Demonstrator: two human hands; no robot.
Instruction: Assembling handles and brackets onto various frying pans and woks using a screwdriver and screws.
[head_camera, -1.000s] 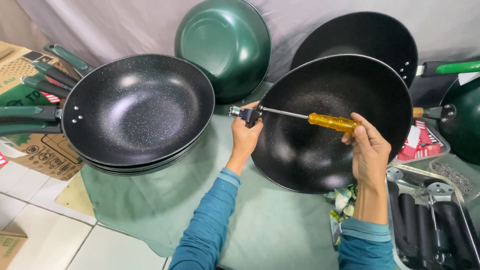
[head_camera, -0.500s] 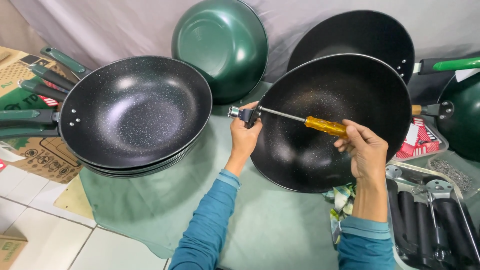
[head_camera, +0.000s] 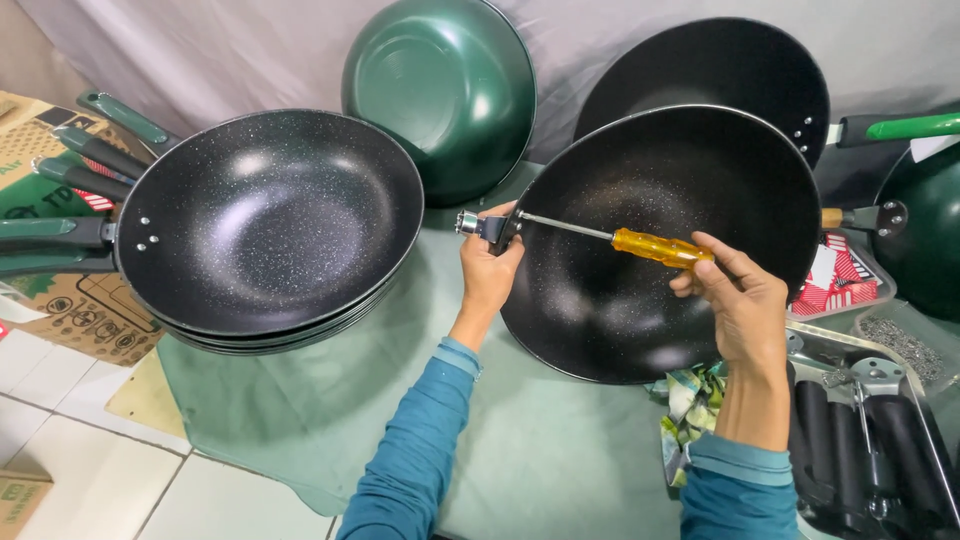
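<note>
A black speckled wok is tilted up on the green cloth at centre right. My left hand grips its metal handle bracket at the left rim. My right hand holds a screwdriver with an amber handle. The screwdriver's shaft runs left across the wok's inside to the bracket. Both arms wear teal sleeves.
A stack of black woks with green handles lies at the left. A green wok and a black wok lean on the back wall. Black handles fill a tray at the lower right, cardboard boxes sit far left.
The view has shifted slightly. My hands keep the same hold on the bracket and the screwdriver; the right hand has turned a little on the handle.
</note>
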